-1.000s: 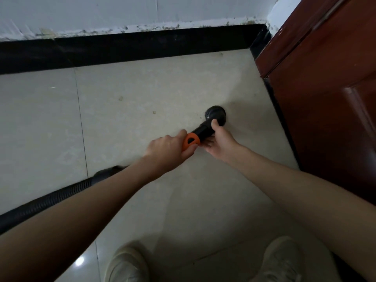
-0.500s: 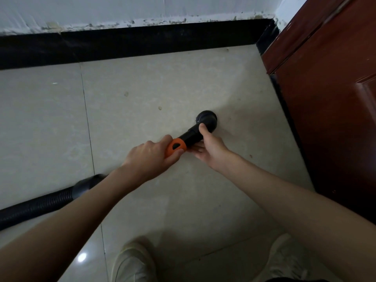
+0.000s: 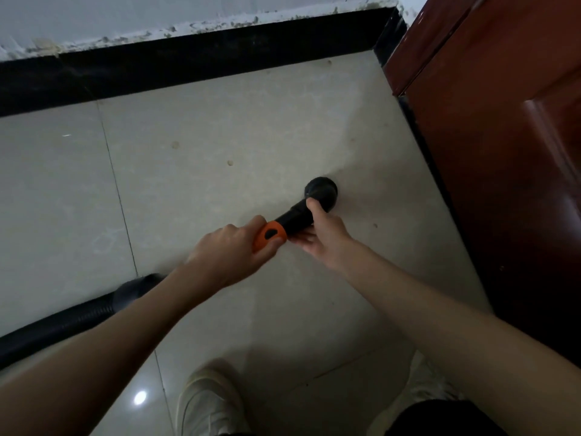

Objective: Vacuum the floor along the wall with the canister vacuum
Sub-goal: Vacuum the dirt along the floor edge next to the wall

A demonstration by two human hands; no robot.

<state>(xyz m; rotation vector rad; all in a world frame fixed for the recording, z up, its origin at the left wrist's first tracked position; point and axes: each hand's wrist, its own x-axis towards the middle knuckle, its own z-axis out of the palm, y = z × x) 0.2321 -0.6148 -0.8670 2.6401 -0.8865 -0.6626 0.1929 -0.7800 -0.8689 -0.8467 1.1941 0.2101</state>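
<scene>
A black vacuum nozzle (image 3: 320,191) with a round head rests on the beige tile floor (image 3: 220,146), a little short of the black skirting. Behind the head comes a black tube, then an orange collar (image 3: 270,235). My left hand (image 3: 229,253) grips the handle at the orange collar. My right hand (image 3: 323,234) holds the black tube just ahead of it, thumb on top and fingers underneath. The ribbed black hose (image 3: 63,322) runs from under my left forearm to the left edge of the view.
A black skirting board (image 3: 188,61) lines the white wall at the back. A dark red wooden door (image 3: 503,152) stands along the right side, meeting the wall in the far corner. My two white shoes (image 3: 207,401) are at the bottom. Small specks (image 3: 230,162) dot the tile.
The nozzle and both hands drew back from the door toward me and slightly left, then shifted a little right again. Both hands kept their hold.
</scene>
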